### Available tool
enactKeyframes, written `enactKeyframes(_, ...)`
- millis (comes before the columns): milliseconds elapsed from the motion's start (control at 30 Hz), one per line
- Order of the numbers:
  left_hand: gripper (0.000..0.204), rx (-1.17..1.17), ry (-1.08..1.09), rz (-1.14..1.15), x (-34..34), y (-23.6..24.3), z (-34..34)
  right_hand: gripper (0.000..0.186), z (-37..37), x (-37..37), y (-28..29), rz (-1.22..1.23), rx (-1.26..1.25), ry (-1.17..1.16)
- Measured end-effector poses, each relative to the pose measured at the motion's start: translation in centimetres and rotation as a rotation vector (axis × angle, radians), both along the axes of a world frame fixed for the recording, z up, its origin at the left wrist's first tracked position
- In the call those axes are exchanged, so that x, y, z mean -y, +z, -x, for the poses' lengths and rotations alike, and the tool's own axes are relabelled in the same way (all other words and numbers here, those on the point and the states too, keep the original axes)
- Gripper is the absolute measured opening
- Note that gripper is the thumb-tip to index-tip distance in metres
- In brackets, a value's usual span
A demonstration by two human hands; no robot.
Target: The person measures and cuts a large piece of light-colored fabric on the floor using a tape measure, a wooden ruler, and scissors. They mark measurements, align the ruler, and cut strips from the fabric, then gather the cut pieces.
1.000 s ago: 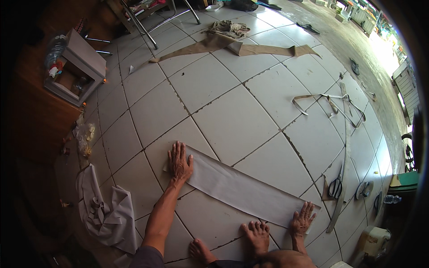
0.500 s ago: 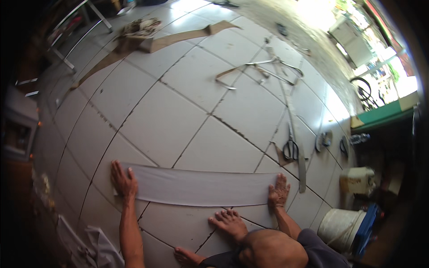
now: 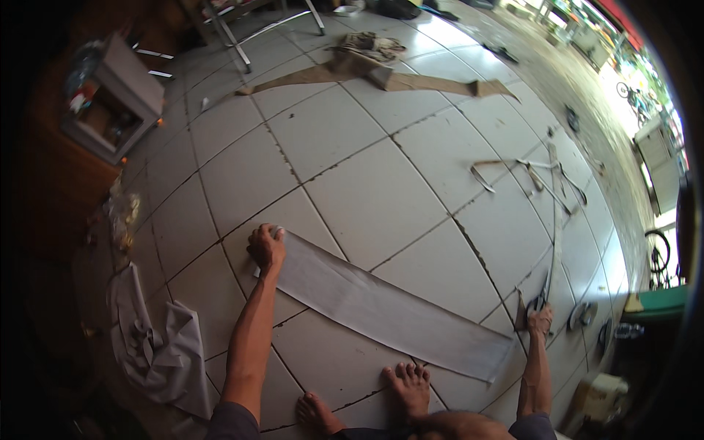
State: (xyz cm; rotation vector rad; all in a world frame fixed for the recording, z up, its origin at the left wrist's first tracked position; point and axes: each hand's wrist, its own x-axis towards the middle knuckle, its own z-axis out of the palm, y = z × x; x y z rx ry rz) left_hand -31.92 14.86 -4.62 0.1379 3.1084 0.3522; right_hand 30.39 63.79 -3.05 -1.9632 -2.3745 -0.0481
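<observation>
Fabric strip (image 3: 389, 304) spread on tiled floor (image 3: 352, 183), with scissors (image 3: 537, 302) at right hand (image 3: 540, 321)

Runs slantwise in front of the bare feet (image 3: 408, 387), from upper left to lower right. Lies almost flat, with only soft waves. Held at the upper left end by left hand (image 3: 266, 248), with fingers curled down and seemingly pinching the edge of the cloth. Free at the lower right end, touched there by neither hand. A little beyond that end, right hand with bent fingers at the dark handles of the scissors. Cannot tell whether closed firmly around them, because too small and partly covered.

Done so far, by judgement: shaping of the strip into one long piece with rather straight sides, and spreading of it on the floor. Not yet brought to the strip: the scissors. Not in use either: crumpled gray cloth (image 3: 180, 352), in a heap to the left of the left forearm. Farther away, thin offcuts (image 3: 501, 161) beside a long flat bar (image 3: 557, 227), perhaps a ruler, and a long brown piece (image 3: 433, 84), perhaps remains of finished cutting. Impossible to say exactly how much work is left.
</observation>
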Motion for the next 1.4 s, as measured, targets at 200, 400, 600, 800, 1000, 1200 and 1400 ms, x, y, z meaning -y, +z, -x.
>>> enactKeyframes(200, 0.037, 0.334, 0.105, -0.306, 0.6, 1.2, 2.5, 0.062, 1.6, -1.0, 2.8, 0.193, -0.275, -0.285)
enactKeyframes(400, 0.025, 0.646, 0.05, -0.952, 3.4, 4.1, 3.7, 0.05, 6.4, 5.8, 5.3, 0.16, -0.724, -0.038)
enactKeyframes(600, 0.021, 0.727, -0.018, -1.218, 2.5, 10.1, 0.4, 0.046, 17.7, 13.7, 11.4, 0.497, -0.61, 0.379)
enactKeyframes(800, 0.012, 0.762, -0.251, -1.243, -0.6, 16.5, -6.4, 0.06, 28.5, 19.6, 18.3, 0.649, -0.429, 1.073)
enactKeyframes(1000, 0.048, 0.809, -0.371, -1.206, -2.6, 20.2, -10.3, 0.064, 33.2, 20.6, 20.2, 0.623, -0.351, 1.289)
enactKeyframes(1200, 0.092, 0.76, -0.532, -1.081, -2.8, 21.2, -12.0, 0.062, 33.5, 20.1, 20.5, 0.727, -0.369, 1.37)
enactKeyframes(1400, 0.094, 0.844, -0.565, -1.13, -3.0, 20.3, -12.5, 0.06, 32.6, 19.9, 20.6, 0.787, -0.343, 1.383)
